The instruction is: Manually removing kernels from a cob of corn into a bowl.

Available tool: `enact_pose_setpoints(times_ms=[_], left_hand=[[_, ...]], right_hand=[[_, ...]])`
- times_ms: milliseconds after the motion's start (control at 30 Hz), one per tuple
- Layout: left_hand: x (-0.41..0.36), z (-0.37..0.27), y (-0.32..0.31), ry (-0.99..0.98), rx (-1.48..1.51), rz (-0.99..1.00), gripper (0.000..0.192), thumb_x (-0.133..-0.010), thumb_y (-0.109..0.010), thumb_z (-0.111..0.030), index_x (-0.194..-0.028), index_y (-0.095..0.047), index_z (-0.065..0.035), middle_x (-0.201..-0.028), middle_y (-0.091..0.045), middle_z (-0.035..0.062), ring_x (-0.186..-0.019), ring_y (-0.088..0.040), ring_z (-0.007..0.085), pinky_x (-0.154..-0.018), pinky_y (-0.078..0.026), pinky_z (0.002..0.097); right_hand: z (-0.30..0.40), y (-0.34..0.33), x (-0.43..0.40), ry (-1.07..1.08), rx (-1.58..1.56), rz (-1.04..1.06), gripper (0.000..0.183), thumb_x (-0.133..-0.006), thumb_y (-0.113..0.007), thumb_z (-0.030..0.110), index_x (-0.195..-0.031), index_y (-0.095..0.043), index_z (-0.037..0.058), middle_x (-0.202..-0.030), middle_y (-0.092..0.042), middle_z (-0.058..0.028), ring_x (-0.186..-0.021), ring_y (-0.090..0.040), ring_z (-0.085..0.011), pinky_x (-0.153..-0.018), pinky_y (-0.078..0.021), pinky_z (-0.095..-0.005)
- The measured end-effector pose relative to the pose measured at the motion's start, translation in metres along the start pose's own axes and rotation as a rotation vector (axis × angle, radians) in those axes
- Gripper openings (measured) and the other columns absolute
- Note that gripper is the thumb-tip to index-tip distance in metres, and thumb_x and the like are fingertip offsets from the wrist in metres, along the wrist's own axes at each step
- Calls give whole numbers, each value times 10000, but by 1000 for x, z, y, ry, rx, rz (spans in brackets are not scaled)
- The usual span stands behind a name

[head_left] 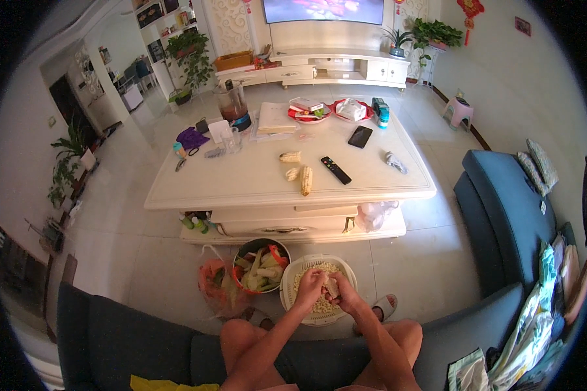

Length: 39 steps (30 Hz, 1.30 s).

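Observation:
My left hand and my right hand both grip one corn cob, much of it covered by the fingers. They hold it over a cream plastic colander basket on the floor, which contains many loose pale corn kernels. Left of the basket stands a round pot filled with corn husks and cobs. A red plastic bag with husks inside leans against that pot. On the coffee table ahead lie two corn cobs and a shorter corn piece.
The cream coffee table also bears a remote control, a phone, a glass mug and a blender jug. A dark sofa is beneath me. My slippered foot rests right of the basket.

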<state>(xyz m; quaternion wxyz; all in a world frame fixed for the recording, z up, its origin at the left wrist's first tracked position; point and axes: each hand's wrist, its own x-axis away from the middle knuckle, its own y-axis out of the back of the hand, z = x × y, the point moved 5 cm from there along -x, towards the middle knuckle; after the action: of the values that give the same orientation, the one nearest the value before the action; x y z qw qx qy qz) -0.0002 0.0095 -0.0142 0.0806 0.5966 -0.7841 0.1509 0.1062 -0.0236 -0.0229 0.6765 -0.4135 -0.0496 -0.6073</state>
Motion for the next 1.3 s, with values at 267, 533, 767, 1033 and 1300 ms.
enact_pose_setpoints(times_ms=[267, 533, 767, 1033, 1300], left_hand=[[0, -9, 5, -35, -13, -125, 238, -930, -539, -212, -1023, -511, 5, -834, -578, 62, -695, -550, 116, -624, -457, 255], [1, -9, 8, -19, 26, -106, 295, -935, -532, -253, -1036, -595, 17, -909, -605, 54, -810, -563, 120, -694, -456, 266], [-2, -5, 9, 14, -21, -70, 356, -960, -475, -284, -1043, -602, 38, -871, -613, 62, -752, -590, 123, -644, -478, 275], [-1, -6, 6, 57, -43, -30, 376, -960, -477, -289, -1078, -602, 45, -883, -628, 76, -739, -608, 142, -648, -485, 278], [-2, -1, 3, 53, -36, -3, 348, -955, -489, -247, -1073, -598, 62, -852, -637, 81, -720, -634, 143, -641, -497, 273]], right_hand=[[3, 0, 0, 176, 156, -107, 303, -923, -411, 395, -955, -523, 116, -689, -545, -9, -501, -461, -82, -401, -281, -204], [8, -4, 2, 227, 226, -110, 267, -932, -482, 356, -1049, -500, 116, -665, -485, 15, -481, -384, -55, -416, -269, -201], [10, -8, 3, 260, 158, -101, 315, -918, -502, 333, -1129, -461, 103, -656, -446, 11, -486, -351, -63, -426, -245, -209], [11, -5, 6, 219, 69, -136, 454, -896, -481, 302, -1298, -399, 107, -646, -407, 20, -510, -344, -70, -436, -236, -215], [7, 0, 0, 179, -79, -101, 385, -889, -443, 310, -1227, -446, 127, -612, -410, 30, -451, -313, -68, -399, -209, -205]])
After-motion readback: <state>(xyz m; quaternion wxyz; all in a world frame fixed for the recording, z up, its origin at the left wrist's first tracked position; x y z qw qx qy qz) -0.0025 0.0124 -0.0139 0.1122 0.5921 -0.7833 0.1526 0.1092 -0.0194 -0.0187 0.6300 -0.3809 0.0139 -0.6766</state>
